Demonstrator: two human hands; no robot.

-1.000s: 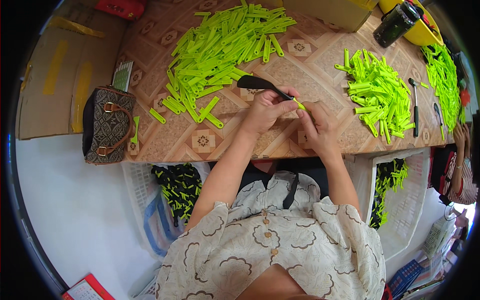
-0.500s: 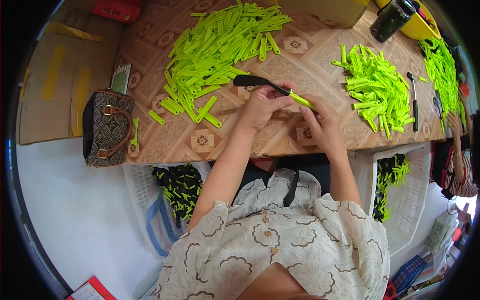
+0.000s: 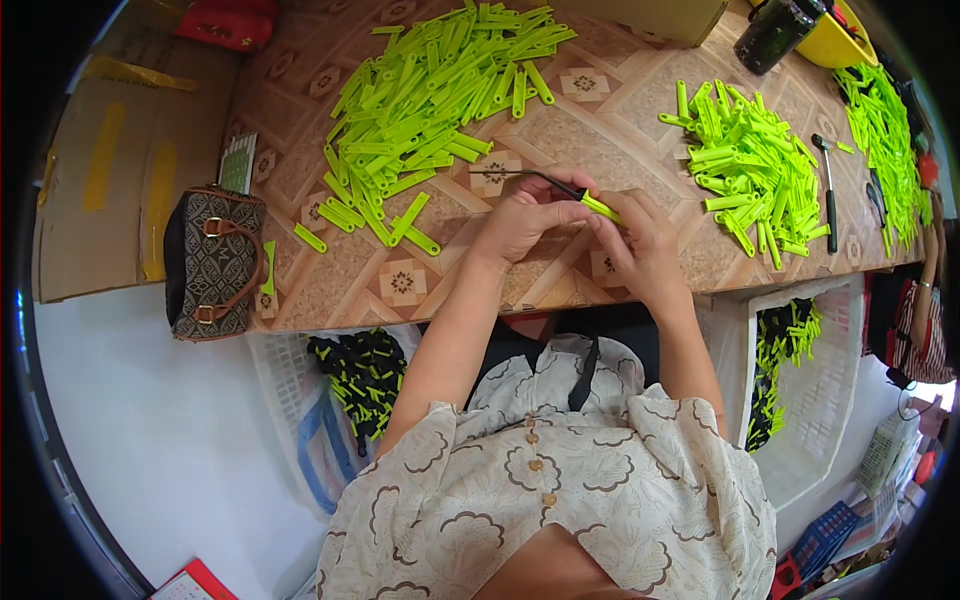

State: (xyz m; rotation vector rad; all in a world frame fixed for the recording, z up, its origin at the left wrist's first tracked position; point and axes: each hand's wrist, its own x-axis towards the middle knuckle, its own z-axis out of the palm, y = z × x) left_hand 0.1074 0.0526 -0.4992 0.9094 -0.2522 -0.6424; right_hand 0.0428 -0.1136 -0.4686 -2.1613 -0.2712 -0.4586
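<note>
A small spatula with a black blade (image 3: 568,187) and a lime-green handle (image 3: 601,207) is held just above the table, in front of my body. My left hand (image 3: 525,222) is closed around the black part, thumb and fingers pinching close to where it meets the handle. Its blade points left and shows almost edge-on as a thin dark line. My right hand (image 3: 643,243) closes on the green handle, with the thumb near the joint and the fingers hiding the handle's far end.
Loose green handles (image 3: 430,95) are heaped at the far left, with another pile (image 3: 755,165) at right. A hammer (image 3: 828,190) lies beside that pile. A handbag (image 3: 212,260) sits at the left edge. Crates below hold black-and-green spatulas (image 3: 360,385). Another person's arm (image 3: 930,265) shows far right.
The spatula has rolled in my hands, so its blade has gone from showing its broad face to nearly edge-on. My right hand has shifted slightly left and its fingers have curled closer around the handle.
</note>
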